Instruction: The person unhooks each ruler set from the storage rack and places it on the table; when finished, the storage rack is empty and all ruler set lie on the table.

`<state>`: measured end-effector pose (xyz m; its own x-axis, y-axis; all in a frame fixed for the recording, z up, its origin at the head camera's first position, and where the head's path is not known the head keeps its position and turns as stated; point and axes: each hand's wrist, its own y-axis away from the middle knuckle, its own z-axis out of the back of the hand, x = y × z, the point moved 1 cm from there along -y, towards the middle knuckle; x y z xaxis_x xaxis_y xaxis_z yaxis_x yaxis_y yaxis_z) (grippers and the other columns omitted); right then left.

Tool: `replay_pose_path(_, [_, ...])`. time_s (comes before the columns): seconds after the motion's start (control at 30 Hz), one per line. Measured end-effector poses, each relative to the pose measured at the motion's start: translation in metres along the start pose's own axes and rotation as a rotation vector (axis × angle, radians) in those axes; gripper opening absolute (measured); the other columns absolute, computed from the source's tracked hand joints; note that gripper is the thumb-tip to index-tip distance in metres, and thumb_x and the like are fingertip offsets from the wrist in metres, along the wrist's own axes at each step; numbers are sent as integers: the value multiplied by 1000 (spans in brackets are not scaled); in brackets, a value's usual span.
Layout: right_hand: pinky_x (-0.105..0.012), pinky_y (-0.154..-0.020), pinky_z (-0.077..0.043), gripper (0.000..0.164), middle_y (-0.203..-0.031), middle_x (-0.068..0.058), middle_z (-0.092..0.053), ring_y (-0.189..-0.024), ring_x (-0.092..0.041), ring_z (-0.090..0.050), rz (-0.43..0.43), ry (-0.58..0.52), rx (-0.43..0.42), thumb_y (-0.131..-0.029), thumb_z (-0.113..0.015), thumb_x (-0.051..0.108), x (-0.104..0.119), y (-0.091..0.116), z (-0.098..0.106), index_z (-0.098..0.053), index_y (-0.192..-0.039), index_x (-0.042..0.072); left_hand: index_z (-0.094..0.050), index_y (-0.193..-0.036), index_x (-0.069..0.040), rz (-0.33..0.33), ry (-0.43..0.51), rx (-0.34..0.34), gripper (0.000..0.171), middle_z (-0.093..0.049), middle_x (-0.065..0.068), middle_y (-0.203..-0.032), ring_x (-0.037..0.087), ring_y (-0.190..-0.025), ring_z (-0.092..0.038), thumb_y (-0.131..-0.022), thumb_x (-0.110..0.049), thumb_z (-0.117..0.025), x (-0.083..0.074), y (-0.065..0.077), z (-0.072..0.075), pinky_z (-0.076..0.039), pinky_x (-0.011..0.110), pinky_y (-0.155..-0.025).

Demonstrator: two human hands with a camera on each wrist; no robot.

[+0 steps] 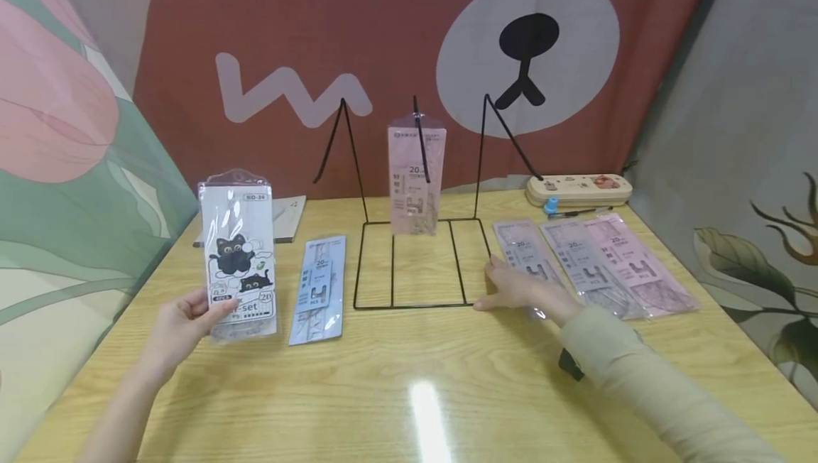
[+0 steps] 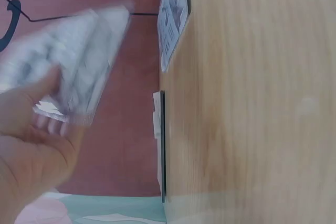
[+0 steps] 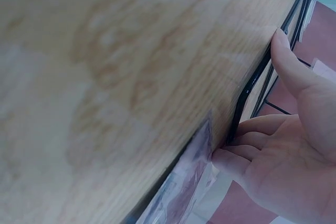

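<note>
My left hand (image 1: 188, 321) pinches a ruler-set packet (image 1: 239, 257) by its lower left edge, thumb in front. The packet is clear plastic with a white card and black cats, held upright above the table; in the left wrist view it is blurred. My right hand (image 1: 517, 289) holds the front right corner of a black wire rack (image 1: 424, 306), thumb at the front bar and fingers at the side bar (image 3: 242, 98). A pink ruler-set packet (image 1: 402, 186) hangs on the rack's middle hook. A blue packet (image 1: 317, 289) lies between my left hand and the rack.
Right of the rack lie a purplish packet (image 1: 520, 243), a grey-blue one (image 1: 584, 264) and a pink one (image 1: 635, 260). Behind them are a beige pencil case (image 1: 578, 191), a pen (image 1: 581, 212) and a small blue item (image 1: 551, 205). A flat pad (image 1: 287, 218) lies back left.
</note>
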<state>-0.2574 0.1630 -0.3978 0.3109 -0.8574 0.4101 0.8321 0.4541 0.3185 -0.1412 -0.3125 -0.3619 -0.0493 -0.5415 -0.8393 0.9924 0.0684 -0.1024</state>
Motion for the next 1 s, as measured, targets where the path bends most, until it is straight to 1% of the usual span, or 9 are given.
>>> replay_pose_path(0.07, [-56,-116,-13,99,-149,-37,-5,-140,-49,-11,0,-3,1,-85,-64,46,0,0,0,-14,-142,-18,-55,-118,12,87,-80,17,47,-75,-2,-89,0,-70,-67,-92,-26,-61,5,-5,4,-55,22,-61])
replay_pose_path(0.13, [-56,-116,-13,98,-149,-37,-5,-140,-49,-11,1,-7,-1,-85,-64,46,0,0,0,-14,-142,-18,-54,-120,13,164,-170,53,55,-74,11,-94,5,-71,-65,-92,-34,-61,10,-11,5,-54,24,-62])
replay_pose_path(0.27, [-56,-116,-13,98,-149,-37,-6,-140,-49,-11,-2,-10,-1,-85,-64,46,0,0,-1,-15,-142,-18,-55,-121,14,258,-324,154,61,-68,23,-103,17,-84,-61,-90,-39,-61,17,-25,1,-50,27,-67])
replay_pose_path(0.37, [-56,-116,-13,99,-149,-37,-5,-140,-49,-11,-2,-11,3,-84,-64,46,0,0,-1,-15,-142,-17,-58,-116,15,288,-394,197,59,-66,22,-99,22,-84,-57,-89,-37,-63,19,-34,-3,-46,27,-64])
replay_pose_path(0.43, [-56,-115,-14,99,-149,-37,-5,-139,-49,-11,4,-5,3,-84,-64,47,0,0,-2,-15,-142,-18,-61,-109,14,295,-408,208,52,-65,17,-87,21,-76,-53,-87,-33,-64,20,-39,-5,-43,27,-60])
replay_pose_path(0.63, [-55,-116,-12,99,-150,-35,-3,-141,-47,-8,-8,-12,6,-84,-64,46,-1,0,-1,-15,-143,-16,-65,-99,13,330,-373,217,41,-59,4,-71,16,-66,-49,-85,-25,-66,23,-48,-7,-41,27,-57])
replay_pose_path(0.77, [-54,-117,-11,98,-151,-34,-2,-141,-47,-7,-16,-12,7,-85,-64,46,-2,0,-1,-15,-143,-16,-51,-120,19,303,-409,205,60,-62,32,-103,40,-90,-60,-85,-26,-67,18,-50,-7,-53,44,-78])
replay_pose_path(0.87, [-54,-117,-11,98,-151,-34,-2,-141,-46,-8,-16,-11,5,-85,-64,46,-1,-1,-1,-15,-143,-16,-29,-134,22,233,-464,169,79,-38,43,-132,56,-118,-41,-87,-30,-65,10,-52,-10,-40,61,-97])
replay_pose_path(1.0, [-54,-117,-11,98,-151,-34,-3,-141,-46,-7,-15,-12,2,-85,-64,46,-1,-1,-1,-15,-143,-16,-17,-143,16,133,-489,119,89,-26,41,-141,57,-128,-27,-89,-41,-61,-5,-58,-19,-29,65,-104])
